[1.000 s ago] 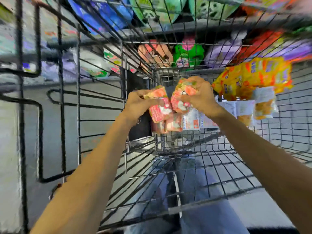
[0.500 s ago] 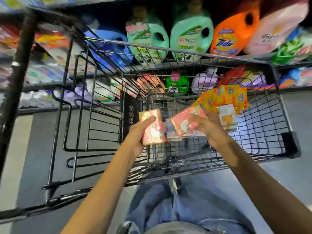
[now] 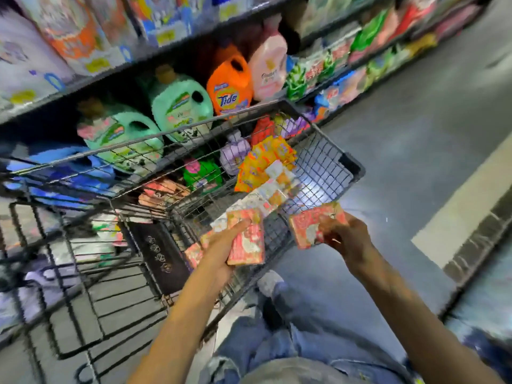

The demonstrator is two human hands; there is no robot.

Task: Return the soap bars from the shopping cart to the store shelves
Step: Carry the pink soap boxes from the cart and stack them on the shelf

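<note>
A: Laundry aisle, grey floor (image 3: 415, 134), store shelves (image 3: 69, 85) packed full. I see two green detergent jugs (image 3: 180, 103), an orange Tide jug (image 3: 230, 87) and a pink bottle (image 3: 268, 70). Where's the shopping cart (image 3: 327, 167)?

B: Right up against those shelves. Yellow-orange packets (image 3: 263, 162) are heaped in the basket, with pale wrapped packs (image 3: 249, 203) just beside them.

A: And the hands?

B: The left hand (image 3: 221, 248) grips a red-and-pink soap bar (image 3: 248, 245) above the basket's near end, thumb across its face and fingers wrapped behind. A similar pink pack (image 3: 194, 253) shows just under that hand.

A: The other one?

B: The right hand (image 3: 349, 242) pinches a second soap bar (image 3: 313, 225) by its corner — fingertips closed on the wrapper. It's held just outside the cart's right side, over the floor. The two bars are apart, not touching.
</note>
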